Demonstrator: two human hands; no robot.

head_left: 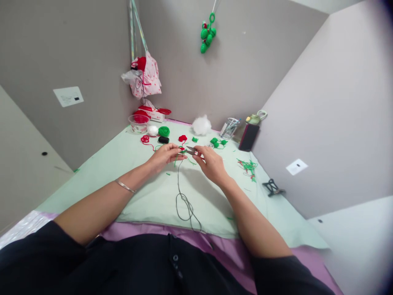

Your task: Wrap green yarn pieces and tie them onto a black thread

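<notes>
My left hand (168,155) pinches a small red and green yarn piece (182,149) with loose green ends. My right hand (212,163) is closed around a pair of scissors (190,150), whose blades point left, close beside the piece; I cannot tell whether they touch it. A dark thread (178,180) runs down from the piece and lies in loops on the pale green cloth (147,209). Just beyond my hands are a red yarn piece (182,138), a small green one (195,139) and a black spool (163,140).
Back left are a clear tub (138,125) of red yarn, white (152,130) and green yarn balls (163,131). White stuffing (202,125), a pen holder (229,128), a bottle (253,119) and a phone (249,137) stand behind. Yarn scraps (247,167) and a black stand (272,187) lie right.
</notes>
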